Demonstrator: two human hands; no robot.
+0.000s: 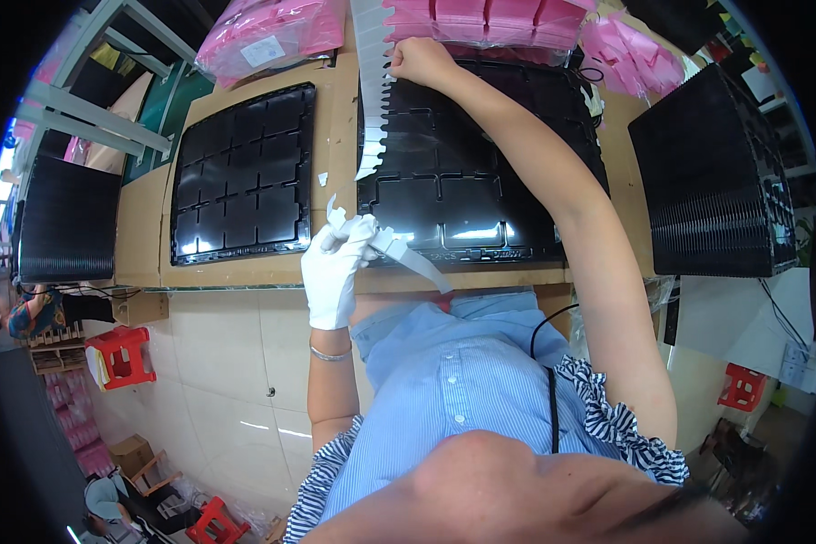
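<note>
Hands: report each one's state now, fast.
Left hand: gloved, closed on white strip.
Right hand: bare, closed on the notched white strip.

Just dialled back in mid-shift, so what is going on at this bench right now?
A person stands at a cardboard-topped bench. Their gloved left hand grips the near end of a long white notched strip at the front edge of a black compartment tray. Their bare right hand presses the strip's far end by the pink bagged packs. A second black tray lies to the left.
</note>
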